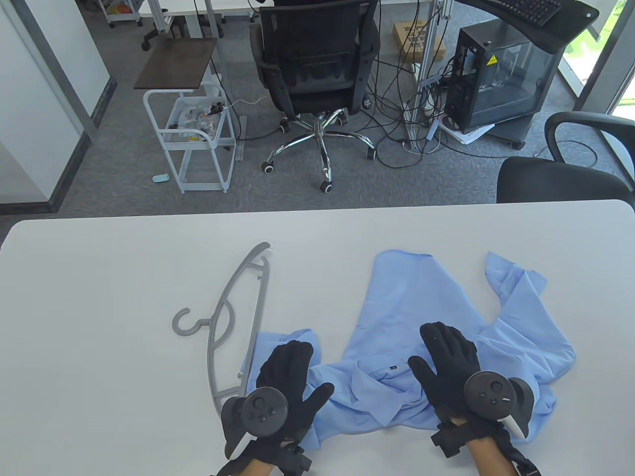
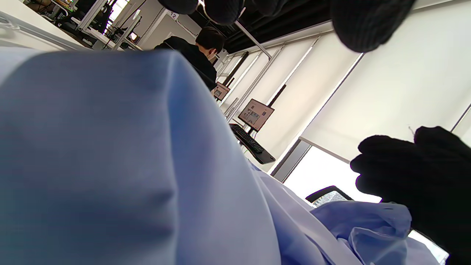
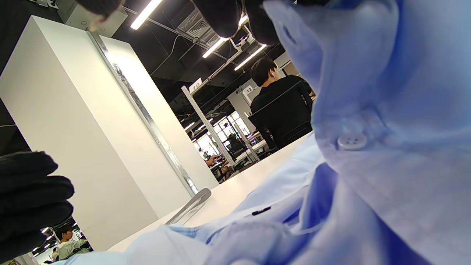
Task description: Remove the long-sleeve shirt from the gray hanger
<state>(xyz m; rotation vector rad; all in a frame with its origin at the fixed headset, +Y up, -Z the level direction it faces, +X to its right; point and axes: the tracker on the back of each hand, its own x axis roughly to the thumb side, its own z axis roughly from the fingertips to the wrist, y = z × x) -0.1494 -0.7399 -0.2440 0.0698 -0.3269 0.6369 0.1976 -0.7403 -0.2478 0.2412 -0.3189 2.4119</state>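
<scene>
Lying crumpled at lower centre-right of the white bench (image 1: 99, 297), light-blue long-sleeve shirt (image 1: 421, 317) looks nearly free of grey plastic hanger (image 1: 233, 317) at its left; only a sleeve edge overlapping. Left hand (image 1: 287, 377) and right hand (image 1: 451, 362) resting on cloth, fingers (image 1: 436, 337) spread wide.

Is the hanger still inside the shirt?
No. The hanger lies bare on the table left of the shirt, only its lower end touching the fabric.

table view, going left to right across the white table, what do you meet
gray hanger → left hand → long-sleeve shirt → right hand
</scene>
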